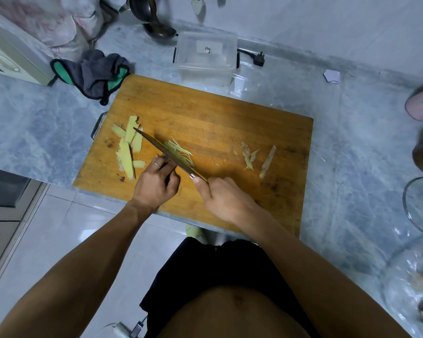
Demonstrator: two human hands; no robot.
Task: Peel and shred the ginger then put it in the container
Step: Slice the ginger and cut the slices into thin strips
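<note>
Ginger shreds (pixel 180 152) under my knife (pixel 167 153); right hand (pixel 221 198) grips its handle, left fingers (pixel 163 164) curl beside the blade, risking a nick.

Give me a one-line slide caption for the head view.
Right hand slices ginger shreds with knife on cutting board; left hand steadies them.

Cutting board (pixel 217 113): orange-brown wood with striped grain; ginger slices (pixel 127 145) and shreds (pixel 181 152): pale yellow. Countertop (pixel 34 123): grey-blue marbled; container (pixel 205 57): clear. Cloth (pixel 95 71): dark grey, green trim, black edging.
</note>
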